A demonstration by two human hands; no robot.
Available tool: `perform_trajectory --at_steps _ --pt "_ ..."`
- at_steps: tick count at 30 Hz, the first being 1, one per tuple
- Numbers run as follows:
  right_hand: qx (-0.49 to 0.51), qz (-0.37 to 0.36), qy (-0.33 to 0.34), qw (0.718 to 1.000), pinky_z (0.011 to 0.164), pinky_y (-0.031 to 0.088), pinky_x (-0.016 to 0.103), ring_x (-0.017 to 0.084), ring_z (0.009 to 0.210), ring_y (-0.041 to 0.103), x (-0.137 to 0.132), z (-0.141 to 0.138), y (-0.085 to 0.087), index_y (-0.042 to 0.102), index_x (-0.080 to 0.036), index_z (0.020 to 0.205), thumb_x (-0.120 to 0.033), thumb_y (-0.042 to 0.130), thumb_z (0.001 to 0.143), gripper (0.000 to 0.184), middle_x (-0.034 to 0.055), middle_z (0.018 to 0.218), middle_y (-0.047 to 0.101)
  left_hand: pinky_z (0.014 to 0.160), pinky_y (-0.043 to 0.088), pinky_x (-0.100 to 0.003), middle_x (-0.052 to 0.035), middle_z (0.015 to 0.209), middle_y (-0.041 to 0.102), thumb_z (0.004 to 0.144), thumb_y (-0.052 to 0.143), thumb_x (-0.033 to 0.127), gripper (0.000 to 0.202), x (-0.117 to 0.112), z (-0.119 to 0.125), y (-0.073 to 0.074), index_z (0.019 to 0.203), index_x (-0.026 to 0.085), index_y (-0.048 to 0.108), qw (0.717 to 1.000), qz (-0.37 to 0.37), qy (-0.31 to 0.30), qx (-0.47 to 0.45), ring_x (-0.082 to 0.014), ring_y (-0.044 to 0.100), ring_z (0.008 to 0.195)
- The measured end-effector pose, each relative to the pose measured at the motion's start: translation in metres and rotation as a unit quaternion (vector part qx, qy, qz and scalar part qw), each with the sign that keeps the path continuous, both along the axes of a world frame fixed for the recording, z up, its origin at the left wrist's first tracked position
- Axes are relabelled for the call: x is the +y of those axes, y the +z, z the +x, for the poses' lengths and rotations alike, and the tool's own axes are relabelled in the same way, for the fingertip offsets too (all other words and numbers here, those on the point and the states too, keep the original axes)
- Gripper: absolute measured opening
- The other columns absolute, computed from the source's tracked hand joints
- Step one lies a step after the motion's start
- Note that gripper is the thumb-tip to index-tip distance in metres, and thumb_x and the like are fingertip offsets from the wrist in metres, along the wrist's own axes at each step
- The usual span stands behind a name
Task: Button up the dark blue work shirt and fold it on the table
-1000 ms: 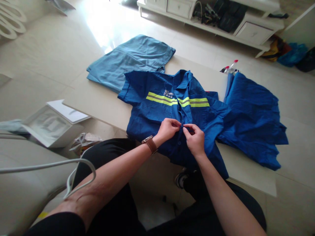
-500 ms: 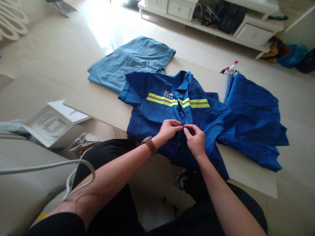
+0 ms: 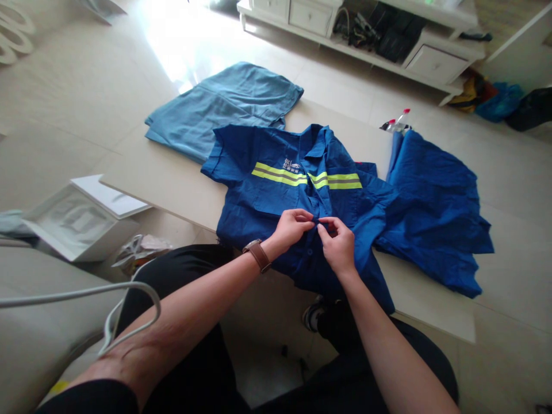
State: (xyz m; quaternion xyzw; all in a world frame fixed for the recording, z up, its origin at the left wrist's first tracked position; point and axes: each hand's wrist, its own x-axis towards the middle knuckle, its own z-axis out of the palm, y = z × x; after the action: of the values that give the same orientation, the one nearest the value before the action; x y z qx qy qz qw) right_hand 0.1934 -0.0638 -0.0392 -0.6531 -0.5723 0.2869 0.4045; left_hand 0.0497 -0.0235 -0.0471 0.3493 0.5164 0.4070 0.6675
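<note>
A dark blue short-sleeved work shirt (image 3: 267,198) with a yellow-and-grey reflective band and a white chest print lies front up before me, its collar away from me. My left hand (image 3: 292,231) pinches the edge of the front placket below the band. Close on its right, my right hand (image 3: 338,244) is also closed on the placket, thumb against fingers. The fingertips almost meet and cover whatever button or hole lies between them. Just below them a button (image 3: 309,252) shows on the front. The shirt's upper front gapes slightly near the collar.
The shirt rests on a pale board (image 3: 181,192). Light blue folded cloth (image 3: 224,109) lies behind on the left, more dark blue clothing (image 3: 431,207) on the right. Red-capped bottles (image 3: 402,119) stand behind it. An open white box (image 3: 75,221) is at left; a grey cable (image 3: 86,296) crosses my left forearm.
The view has shifted slightly, so everything sits a little further left. Both hands stay pinched on the placket, with only small finger movement.
</note>
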Motion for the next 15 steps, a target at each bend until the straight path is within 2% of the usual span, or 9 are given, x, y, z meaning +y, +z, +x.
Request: perform_trajectory --at_steps 5,9,12,15 --pt "-0.001 0.0 0.004 1.0 0.074 0.05 0.033 0.021 0.08 0.064 -0.0002 -0.0006 -0.0011 0.072 -0.019 0.1 -0.036 0.064 0.089 0.022 0.006 0.09 0.072 0.064 0.044 -0.019 -0.0012 0.073 0.071 0.07 0.074 0.003 0.014 -0.0001 -0.0002 0.002 0.081 0.011 0.072 1.0 -0.003 -0.003 -0.007 -0.0086 0.062 0.067" --pt "0.017 0.002 0.003 1.0 0.075 0.051 0.033 0.021 0.083 0.064 -0.0007 -0.0027 -0.0025 0.069 -0.019 0.108 -0.036 0.064 0.089 0.026 0.0058 0.093 0.07 0.064 0.045 -0.019 0.0002 0.069 0.068 0.072 0.071 0.003 0.014 0.0017 0.0004 0.0031 0.082 0.012 0.07 0.999 -0.017 -0.01 -0.032 -0.0079 0.059 0.063" --pt "0.036 -0.003 0.004 0.999 0.073 0.05 0.032 0.019 0.079 0.062 -0.0012 -0.0034 -0.0036 0.069 -0.018 0.11 -0.036 0.065 0.088 0.029 0.0053 0.092 0.069 0.062 0.046 -0.02 0.0013 0.065 0.064 0.076 0.062 0.004 0.013 0.0031 0.0019 0.0028 0.082 0.012 0.07 0.997 -0.044 -0.005 -0.063 -0.0075 0.056 0.059" --pt "0.041 -0.008 0.011 0.999 0.071 0.049 0.031 0.017 0.074 0.059 -0.0015 -0.0032 -0.0046 0.07 -0.017 0.111 -0.036 0.065 0.089 0.029 0.0046 0.091 0.068 0.061 0.045 -0.019 0.0003 0.067 0.066 0.076 0.061 0.005 0.012 0.0031 0.0026 0.0018 0.079 0.012 0.071 0.995 -0.045 -0.029 -0.084 -0.0072 0.056 0.06"
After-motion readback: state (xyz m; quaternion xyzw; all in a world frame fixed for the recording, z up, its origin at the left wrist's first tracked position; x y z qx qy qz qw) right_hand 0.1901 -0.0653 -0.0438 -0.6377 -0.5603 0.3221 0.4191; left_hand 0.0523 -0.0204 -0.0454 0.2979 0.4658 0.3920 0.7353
